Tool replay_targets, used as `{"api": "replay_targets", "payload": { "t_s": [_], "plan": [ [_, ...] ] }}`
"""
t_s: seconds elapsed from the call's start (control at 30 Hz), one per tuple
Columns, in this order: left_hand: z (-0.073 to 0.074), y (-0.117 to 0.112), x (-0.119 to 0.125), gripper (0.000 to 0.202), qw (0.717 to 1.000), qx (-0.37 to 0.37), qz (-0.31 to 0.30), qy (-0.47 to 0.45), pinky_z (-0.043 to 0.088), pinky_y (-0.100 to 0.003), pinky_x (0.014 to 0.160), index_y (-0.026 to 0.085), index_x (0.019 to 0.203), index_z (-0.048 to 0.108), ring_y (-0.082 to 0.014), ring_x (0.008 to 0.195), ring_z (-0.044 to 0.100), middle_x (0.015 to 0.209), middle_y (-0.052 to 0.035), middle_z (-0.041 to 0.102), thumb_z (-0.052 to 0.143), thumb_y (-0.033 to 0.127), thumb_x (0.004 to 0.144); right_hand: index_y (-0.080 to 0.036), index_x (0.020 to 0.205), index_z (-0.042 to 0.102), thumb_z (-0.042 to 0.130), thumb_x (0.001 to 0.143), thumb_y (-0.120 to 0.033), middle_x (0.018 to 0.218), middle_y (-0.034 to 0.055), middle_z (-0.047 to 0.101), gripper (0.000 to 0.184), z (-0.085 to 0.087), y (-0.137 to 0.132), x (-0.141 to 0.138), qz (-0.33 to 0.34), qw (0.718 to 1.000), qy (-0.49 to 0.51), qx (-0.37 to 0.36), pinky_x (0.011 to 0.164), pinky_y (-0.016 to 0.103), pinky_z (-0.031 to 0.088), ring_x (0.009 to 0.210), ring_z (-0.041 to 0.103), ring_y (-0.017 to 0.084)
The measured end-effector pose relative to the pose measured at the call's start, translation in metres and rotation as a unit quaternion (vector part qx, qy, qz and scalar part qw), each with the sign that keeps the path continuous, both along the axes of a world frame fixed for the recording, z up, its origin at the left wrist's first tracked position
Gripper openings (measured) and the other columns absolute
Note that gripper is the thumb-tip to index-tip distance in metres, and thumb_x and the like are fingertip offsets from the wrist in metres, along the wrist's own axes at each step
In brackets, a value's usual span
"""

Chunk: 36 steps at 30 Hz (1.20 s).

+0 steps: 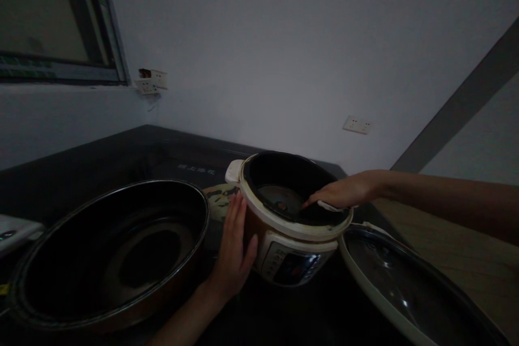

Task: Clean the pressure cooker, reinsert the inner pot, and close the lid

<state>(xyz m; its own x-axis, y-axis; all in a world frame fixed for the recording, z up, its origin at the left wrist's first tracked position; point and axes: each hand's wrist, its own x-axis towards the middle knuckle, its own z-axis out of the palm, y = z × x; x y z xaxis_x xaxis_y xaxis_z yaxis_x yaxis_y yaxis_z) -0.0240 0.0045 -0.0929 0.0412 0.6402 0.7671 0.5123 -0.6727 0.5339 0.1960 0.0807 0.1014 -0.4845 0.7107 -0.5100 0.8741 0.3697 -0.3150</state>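
Observation:
An electric pressure cooker (279,240) with a pale rim and a front control panel stands uncovered on the dark counter. Against its left side lies my left hand (235,251), fingers stretched out along the outer wall. My right hand (344,193) reaches over the right rim into the dark interior, fingers pointing down toward the bottom. A bit of white cloth (329,206) shows beneath that hand; how much of it the fingers hold is hidden. Inside, the cooker's round base (279,197) shows a small raised spot at its middle.
To the left sits a large dark pan (150,251). A lid (405,275) with a pale edge lies at the right. Behind the left hand is a patterned round mat (219,200). Wall sockets (357,125) and a window (52,16) are beyond the black counter (174,146).

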Motion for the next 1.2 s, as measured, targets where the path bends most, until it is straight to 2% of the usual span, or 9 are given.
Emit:
{"api": "replay_targets", "payload": {
  "t_s": [0.1, 0.2, 0.43, 0.57, 0.67, 0.73, 0.87, 1.03, 1.2],
  "plan": [
    [-0.009, 0.001, 0.001, 0.068, 0.998, -0.047, -0.028, -0.031, 0.017, -0.048, 0.117, 0.028, 0.151, 0.001, -0.0233, 0.147, 0.007, 0.161, -0.0067, 0.004, 0.038, 0.020, 0.095, -0.018, 0.101, 0.072, 0.047, 0.086, -0.059, 0.097, 0.0060, 0.072, 0.050, 0.003, -0.024, -0.027, -0.030, 0.987, 0.134, -0.087, 0.086, 0.033, 0.051, 0.096, 0.064, 0.020],
    [-0.013, 0.002, 0.003, 0.068, 0.995, -0.069, -0.053, -0.039, 0.015, -0.049, 0.118, 0.028, 0.151, -0.002, -0.0241, 0.147, 0.006, 0.161, -0.0063, 0.001, 0.036, 0.022, 0.096, -0.019, 0.104, 0.071, 0.049, 0.087, -0.058, 0.105, 0.0056, 0.071, 0.048, -0.008, -0.034, -0.058, -0.064, 0.965, 0.223, -0.123, 0.090, 0.032, 0.048, 0.101, 0.062, 0.020],
    [-0.019, 0.004, 0.002, 0.067, 0.996, -0.079, -0.034, -0.021, 0.018, -0.048, 0.117, 0.030, 0.151, -0.003, -0.0240, 0.146, 0.008, 0.161, -0.0055, 0.003, 0.035, 0.020, 0.096, -0.011, 0.105, 0.066, 0.037, 0.096, -0.047, 0.103, 0.0130, 0.070, 0.047, -0.033, -0.025, -0.116, -0.220, 0.942, 0.249, -0.041, 0.074, 0.027, 0.050, 0.086, 0.065, 0.019],
    [-0.020, 0.005, 0.001, 0.067, 0.996, -0.081, -0.038, -0.021, 0.016, -0.048, 0.117, 0.029, 0.151, -0.003, -0.0236, 0.146, 0.008, 0.161, -0.0054, 0.003, 0.035, 0.020, 0.096, -0.010, 0.098, 0.068, 0.033, 0.098, -0.045, 0.101, 0.0112, 0.071, 0.050, -0.029, -0.026, -0.107, -0.158, 0.962, 0.218, -0.040, 0.076, 0.025, 0.048, 0.083, 0.064, 0.016],
    [-0.020, 0.005, 0.001, 0.068, 0.995, -0.079, -0.046, -0.029, 0.015, -0.048, 0.118, 0.028, 0.151, -0.004, -0.0233, 0.147, 0.007, 0.161, -0.0057, 0.002, 0.035, 0.019, 0.096, -0.013, 0.099, 0.069, 0.033, 0.097, -0.050, 0.100, 0.0070, 0.071, 0.052, -0.018, -0.033, -0.081, -0.081, 0.974, 0.193, -0.086, 0.079, 0.024, 0.048, 0.085, 0.063, 0.014],
    [-0.020, 0.005, 0.001, 0.067, 0.995, -0.078, -0.048, -0.032, 0.014, -0.048, 0.118, 0.027, 0.151, -0.004, -0.0231, 0.147, 0.006, 0.161, -0.0056, 0.002, 0.034, 0.019, 0.096, -0.014, 0.098, 0.070, 0.035, 0.094, -0.056, 0.095, 0.0054, 0.072, 0.055, -0.009, -0.038, -0.063, -0.065, 0.978, 0.162, -0.117, 0.078, 0.024, 0.049, 0.083, 0.064, 0.014],
    [-0.019, 0.005, 0.001, 0.067, 0.996, -0.076, -0.045, -0.031, 0.014, -0.047, 0.118, 0.028, 0.151, -0.003, -0.0228, 0.147, 0.007, 0.161, -0.0051, 0.002, 0.034, 0.018, 0.096, -0.016, 0.090, 0.073, 0.047, 0.085, -0.063, 0.082, 0.0040, 0.072, 0.053, -0.002, -0.039, -0.045, -0.135, 0.966, 0.129, -0.177, 0.076, 0.026, 0.051, 0.077, 0.065, 0.015],
    [-0.022, 0.005, 0.001, 0.068, 0.996, -0.078, -0.040, -0.026, 0.016, -0.047, 0.118, 0.028, 0.151, -0.004, -0.0233, 0.147, 0.007, 0.161, -0.0052, 0.001, 0.035, 0.019, 0.096, -0.015, 0.099, 0.070, 0.041, 0.087, -0.064, 0.089, 0.0087, 0.073, 0.058, -0.023, -0.028, -0.061, -0.265, 0.903, 0.183, -0.284, 0.082, 0.033, 0.052, 0.084, 0.067, 0.018],
    [-0.025, 0.007, 0.004, 0.068, 0.996, -0.077, -0.037, -0.031, 0.017, -0.047, 0.118, 0.027, 0.151, -0.004, -0.0237, 0.147, 0.007, 0.161, -0.0056, 0.001, 0.034, 0.018, 0.096, -0.019, 0.112, 0.065, 0.034, 0.085, -0.073, 0.113, 0.0110, 0.069, 0.068, -0.034, -0.024, -0.096, -0.288, 0.893, 0.262, -0.226, 0.096, 0.040, 0.045, 0.101, 0.064, 0.022]
  ]
}}
